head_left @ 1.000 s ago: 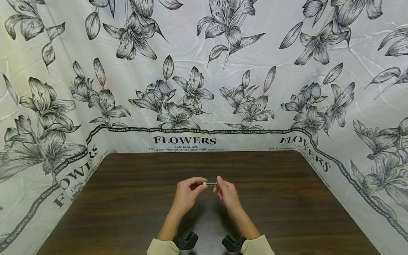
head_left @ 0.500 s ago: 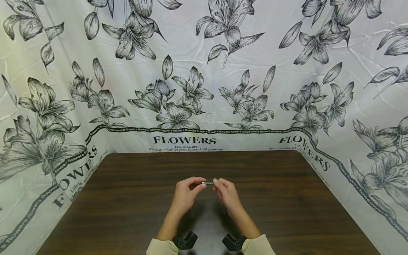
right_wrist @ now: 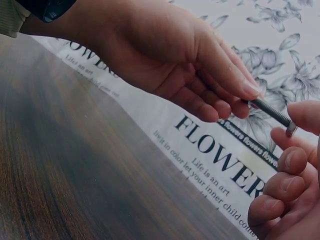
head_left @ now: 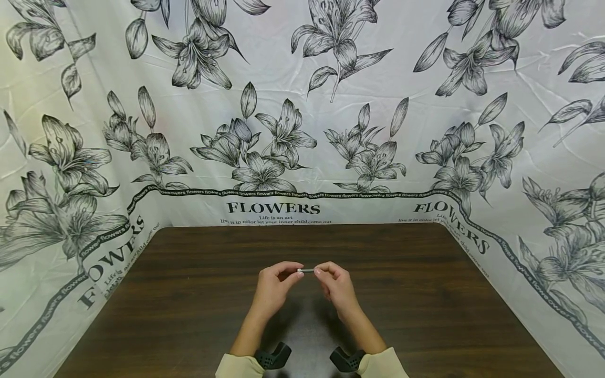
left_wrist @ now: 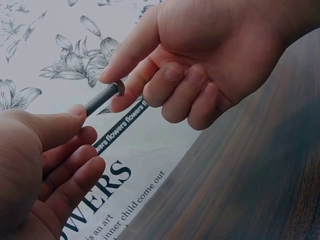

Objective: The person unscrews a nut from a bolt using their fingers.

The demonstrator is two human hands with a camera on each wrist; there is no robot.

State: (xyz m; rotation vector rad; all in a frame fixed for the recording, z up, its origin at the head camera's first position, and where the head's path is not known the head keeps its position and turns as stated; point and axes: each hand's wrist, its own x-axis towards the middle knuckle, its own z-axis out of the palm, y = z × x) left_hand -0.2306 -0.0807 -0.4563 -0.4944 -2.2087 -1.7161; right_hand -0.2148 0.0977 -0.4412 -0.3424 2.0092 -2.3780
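Note:
Level above the table, a threaded bolt (head_left: 308, 270) spans the gap between both hands. My left hand (head_left: 272, 290) pinches its left end between thumb and index finger, where a small pale piece (head_left: 300, 270) shows, too small to identify. At the other end, the thumb and index finger of my right hand (head_left: 339, 290) pinch the wider round end. In the left wrist view, the bolt's grey thread (left_wrist: 102, 99) lies bare between the fingertips. The right wrist view shows the wider end (right_wrist: 291, 129) between the right thumb and index finger; the other right fingers are curled.
Beneath the hands lies a dark wood-grain table (head_left: 198, 294). White cloth (head_left: 283, 68) printed with lilies and "FLOWERS" lettering hangs behind it and along both sides. Each wrist wears a black device, such as the left one (head_left: 274, 357), by a cream sleeve (head_left: 240, 366).
My right thumb has come down from a raised position and bent onto the bolt's end, and the right fingertips have moved left. Both fingertips are closer together. The left hand has drifted slightly left.

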